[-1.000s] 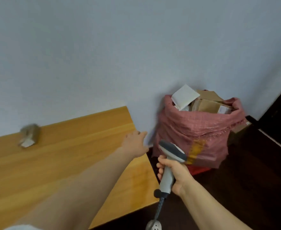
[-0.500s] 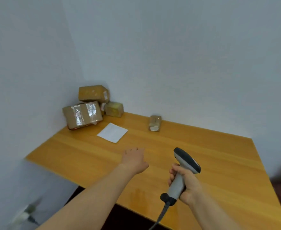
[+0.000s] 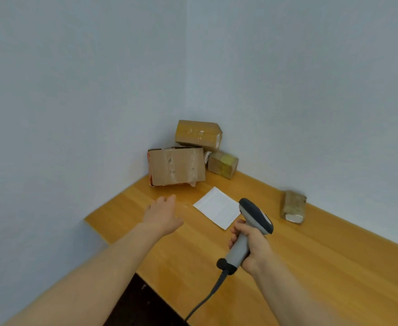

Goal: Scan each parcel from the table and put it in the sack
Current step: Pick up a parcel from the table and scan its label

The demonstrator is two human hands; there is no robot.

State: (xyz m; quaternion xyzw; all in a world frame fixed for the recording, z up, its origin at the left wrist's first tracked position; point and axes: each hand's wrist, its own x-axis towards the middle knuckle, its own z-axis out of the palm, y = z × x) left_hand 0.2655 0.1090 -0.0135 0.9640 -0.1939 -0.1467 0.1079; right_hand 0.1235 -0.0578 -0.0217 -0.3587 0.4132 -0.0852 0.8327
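Smooth wooden table [image 3: 311, 267], glossy-taped cardboard box [image 3: 176, 166], matt grey plastic scanner [image 3: 252, 222].

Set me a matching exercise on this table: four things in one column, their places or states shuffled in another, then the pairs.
1. white flat parcel
2. scanner
3. small wrapped parcel
4. top box

A. on top of the corner pile
B. gripped in the right hand
C. lying flat on the table
D. alone, right of the pile

Pairs: 1-C, 2-B, 3-D, 4-A
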